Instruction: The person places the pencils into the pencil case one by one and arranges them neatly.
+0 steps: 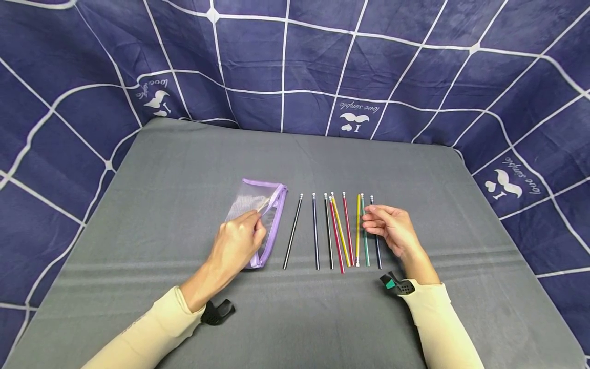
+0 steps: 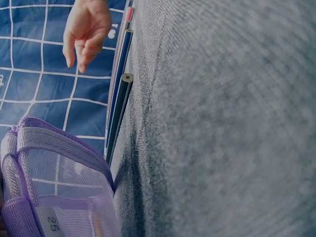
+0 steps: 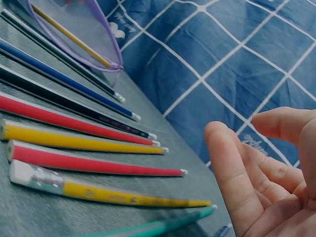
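A mesh pencil pouch [image 1: 246,190] with purple zipped edging lies left of centre, its mouth gaping to the right. My left hand [image 1: 237,241] grips the pouch's near side; its fingertips are partly hidden. One yellow pencil [image 3: 74,37] shows inside the pouch in the right wrist view. Over the right end of a pencil row hovers my right hand [image 1: 392,228], fingers loosely bent, holding nothing. Beneath it lie a green pencil [image 1: 366,248] and a dark blue pencil [image 1: 378,251]. Beside them is a yellow pencil [image 1: 357,225] with its eraser toward me.
Leftward along the row are red pencils [image 1: 347,225], another yellow one [image 1: 341,233], a blue pencil [image 1: 315,230] and black pencils [image 1: 292,233]. Everything lies on a grey cloth surface [image 1: 299,318]. Blue gridded fabric [image 1: 313,56] hangs behind and at the sides.
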